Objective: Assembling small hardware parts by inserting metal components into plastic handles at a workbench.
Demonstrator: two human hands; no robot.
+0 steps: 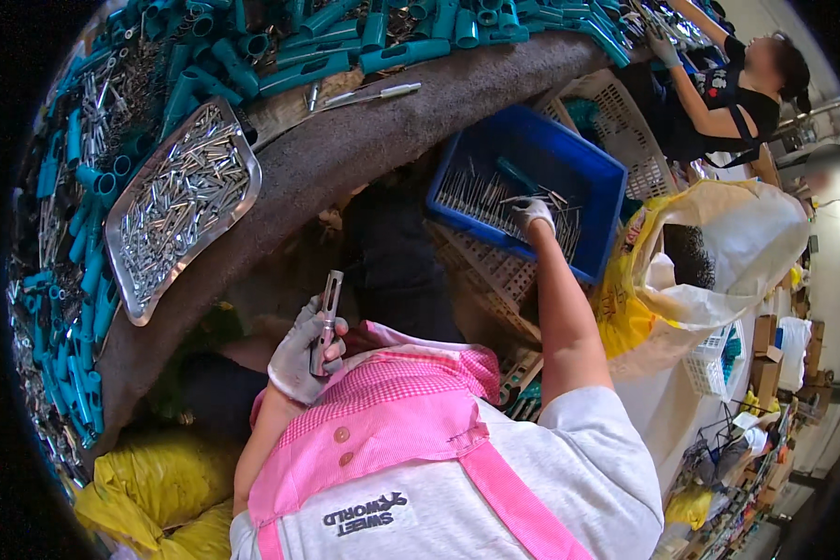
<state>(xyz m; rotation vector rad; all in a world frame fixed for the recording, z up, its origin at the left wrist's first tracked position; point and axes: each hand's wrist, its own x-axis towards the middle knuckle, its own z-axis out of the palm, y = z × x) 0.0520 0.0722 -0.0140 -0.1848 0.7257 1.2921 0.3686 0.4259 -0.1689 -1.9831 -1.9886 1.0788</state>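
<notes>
My left hand [299, 357], in a white glove with bare fingertips, is closed around a slotted silver metal tube [330, 303]. The tube stands nearly upright in front of my pink apron. Out to the right, my right hand [535, 215], also gloved, reaches into a blue plastic crate [481, 245]. Its fingers are bent together among thin metal rods [471, 194] lying in rows there; what they grip is too small to make out. A teal plastic handle [516, 175] lies in the crate just beyond this hand.
Teal plastic handles [317, 70] pile up along the far and left sides of a curved dark padded edge [373, 112]. A metal tray [252, 177] of small silver parts rests there. White baskets [625, 131], a large sack [747, 224] and a co-worker [765, 93] are right; yellow sacks [168, 476] lower left.
</notes>
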